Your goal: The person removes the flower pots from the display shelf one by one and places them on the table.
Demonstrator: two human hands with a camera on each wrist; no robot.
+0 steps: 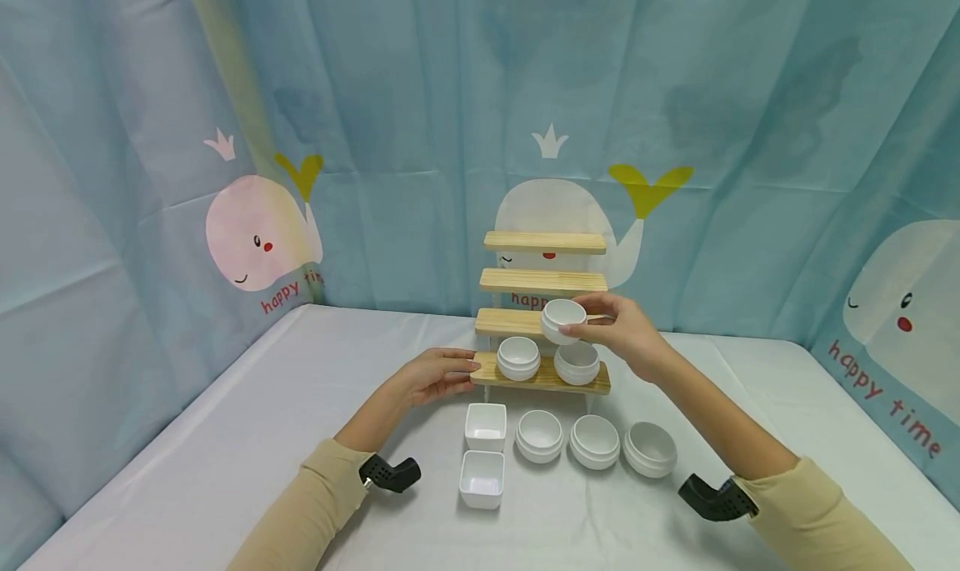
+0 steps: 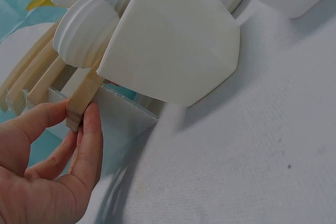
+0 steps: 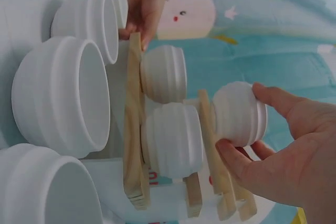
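White cup (image 1: 563,318) pinched in right hand (image 1: 626,331) fingers at frame centre, over wooden rack (image 1: 545,286); left hand (image 1: 435,375) fingers grip its bottom shelf end

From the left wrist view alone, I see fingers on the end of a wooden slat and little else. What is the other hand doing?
Observer: The right hand holds a small round white bowl at the second step of the stepped wooden rack.
Reviewer: Is anything on the rack already?
Observer: Two round white bowls sit side by side on the lowest step.
Reviewer: And on the table?
Observer: In front of the rack lie two square white dishes and three more round bowls in a row.
Reviewer: Which slat is the left hand on?
Observer: The left hand grips the left end of the lowest step.
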